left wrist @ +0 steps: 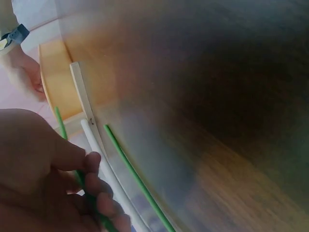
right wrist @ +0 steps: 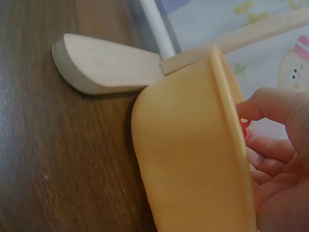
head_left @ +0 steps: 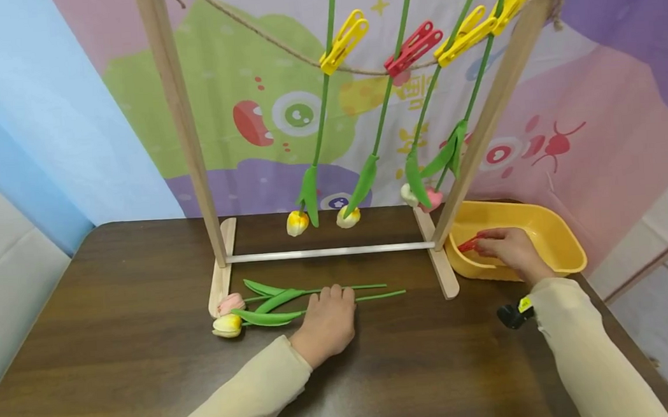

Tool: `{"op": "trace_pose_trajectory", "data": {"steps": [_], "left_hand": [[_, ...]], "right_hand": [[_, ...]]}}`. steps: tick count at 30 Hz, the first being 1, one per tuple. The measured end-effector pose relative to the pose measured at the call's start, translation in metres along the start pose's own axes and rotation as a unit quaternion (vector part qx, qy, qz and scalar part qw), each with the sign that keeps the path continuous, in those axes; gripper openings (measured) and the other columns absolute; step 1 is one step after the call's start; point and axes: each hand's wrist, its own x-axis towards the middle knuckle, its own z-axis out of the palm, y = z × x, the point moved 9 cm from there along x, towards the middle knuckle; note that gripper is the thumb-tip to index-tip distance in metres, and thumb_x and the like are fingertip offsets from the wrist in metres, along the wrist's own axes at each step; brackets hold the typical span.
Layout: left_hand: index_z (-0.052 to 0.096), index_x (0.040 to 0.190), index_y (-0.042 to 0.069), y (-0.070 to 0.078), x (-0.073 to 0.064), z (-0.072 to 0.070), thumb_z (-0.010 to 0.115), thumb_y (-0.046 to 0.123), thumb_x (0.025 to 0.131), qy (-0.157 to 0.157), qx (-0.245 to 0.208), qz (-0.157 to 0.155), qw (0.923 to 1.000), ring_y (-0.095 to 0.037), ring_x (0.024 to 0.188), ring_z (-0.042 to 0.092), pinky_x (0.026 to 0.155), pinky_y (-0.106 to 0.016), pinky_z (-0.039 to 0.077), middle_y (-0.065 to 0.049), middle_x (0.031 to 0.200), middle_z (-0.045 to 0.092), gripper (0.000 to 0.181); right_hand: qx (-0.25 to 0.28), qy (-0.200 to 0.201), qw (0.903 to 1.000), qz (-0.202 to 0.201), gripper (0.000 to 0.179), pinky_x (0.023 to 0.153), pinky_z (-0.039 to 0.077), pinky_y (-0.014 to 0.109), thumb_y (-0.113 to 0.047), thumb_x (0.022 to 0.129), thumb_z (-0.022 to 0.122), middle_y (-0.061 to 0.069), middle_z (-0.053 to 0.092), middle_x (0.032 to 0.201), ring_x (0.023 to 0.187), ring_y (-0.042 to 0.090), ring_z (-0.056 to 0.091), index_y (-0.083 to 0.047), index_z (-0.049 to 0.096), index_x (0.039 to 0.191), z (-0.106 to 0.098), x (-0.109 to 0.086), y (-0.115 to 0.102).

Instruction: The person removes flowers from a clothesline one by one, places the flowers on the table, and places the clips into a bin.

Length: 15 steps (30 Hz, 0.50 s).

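Observation:
My left hand (head_left: 328, 320) is over two artificial tulips lying on the table. Its fingers curl round the green stem of the yellow tulip (head_left: 227, 326), with the stem's end sticking out past the hand. The pink tulip (head_left: 231, 303) lies just behind, its stem (left wrist: 137, 179) on the tabletop in the left wrist view. At the right, my right hand (head_left: 509, 249) reaches into a yellow basin (head_left: 566, 255) and pinches a red clothespin (head_left: 469, 243) between thumb and fingers. In the right wrist view the basin's wall (right wrist: 188, 140) hides most of the clothespin (right wrist: 245, 128).
A wooden frame (head_left: 185, 115) with a white crossbar (head_left: 331, 252) stands behind the tulips. From its sagging rope (head_left: 260, 31) several tulips hang heads down, clipped by yellow clothespins (head_left: 343, 42) and a red clothespin (head_left: 413, 47). The frame's right foot (right wrist: 106, 65) adjoins the basin.

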Motion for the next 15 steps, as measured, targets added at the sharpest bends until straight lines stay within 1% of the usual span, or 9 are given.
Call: {"op": "trace_pose_trajectory", "data": {"steps": [3,5,8,10,13,15], "left_hand": [[0.051,0.097,0.005,-0.0002,-0.0008,0.0035,0.056,0.013,0.086,-0.023,0.009,-0.002,0.9997,-0.027,0.088,0.053,0.07,-0.038,0.042,-0.011,0.091,0.053,0.014],[0.052,0.097,0.005,-0.0003,-0.0017,0.0042,0.058,0.01,0.082,-0.024,0.013,-0.002,0.9996,-0.027,0.089,0.053,0.07,-0.039,0.042,-0.011,0.093,0.053,0.018],[0.052,0.096,0.005,-0.0005,-0.0023,0.0054,0.059,0.011,0.082,-0.023,0.015,0.0,0.9996,-0.027,0.09,0.052,0.069,-0.038,0.041,-0.011,0.093,0.052,0.016],[0.052,0.095,0.006,-0.0006,-0.0022,0.0061,0.059,0.011,0.082,-0.022,0.017,0.002,0.9996,-0.027,0.09,0.052,0.068,-0.037,0.041,-0.011,0.094,0.052,0.016],[0.052,0.096,0.006,-0.0016,-0.0019,0.0076,0.061,0.012,0.083,-0.025,0.018,0.001,0.9995,-0.027,0.091,0.052,0.068,-0.038,0.042,-0.012,0.096,0.052,0.017],[0.052,0.097,0.005,-0.0024,-0.0018,0.0085,0.062,0.012,0.083,-0.029,0.016,0.0,0.9994,-0.028,0.092,0.052,0.069,-0.038,0.042,-0.013,0.098,0.052,0.019]], "right_hand": [[-0.034,-0.018,0.9992,-0.007,0.047,0.08,0.054,0.027,-0.018,0.093,0.055,0.022,0.066,0.107,0.083,0.007,0.066,0.016,0.048,0.125,0.0034,0.0016,-0.0009],[-0.055,-0.03,0.998,-0.011,0.045,0.075,0.053,0.022,-0.018,0.092,0.057,0.022,0.066,0.107,0.081,0.006,0.065,0.015,0.05,0.123,0.0059,0.0026,-0.0009],[-0.079,-0.048,0.9956,-0.011,0.045,0.07,0.051,0.018,-0.02,0.091,0.059,0.02,0.068,0.104,0.079,0.004,0.062,0.014,0.053,0.121,0.0086,0.0041,-0.0008],[-0.093,-0.056,0.9941,-0.006,0.045,0.068,0.051,0.018,-0.02,0.091,0.059,0.018,0.069,0.102,0.077,0.004,0.061,0.013,0.054,0.12,0.0088,0.0054,0.0003],[-0.107,-0.066,0.9921,0.001,0.043,0.067,0.051,0.019,-0.019,0.091,0.058,0.019,0.068,0.102,0.076,0.007,0.06,0.013,0.054,0.119,0.0093,0.0072,0.0019],[-0.105,-0.074,0.9917,0.002,0.043,0.067,0.052,0.02,-0.019,0.092,0.058,0.021,0.068,0.103,0.077,0.008,0.062,0.015,0.054,0.119,0.0098,0.0083,0.0031]]}}
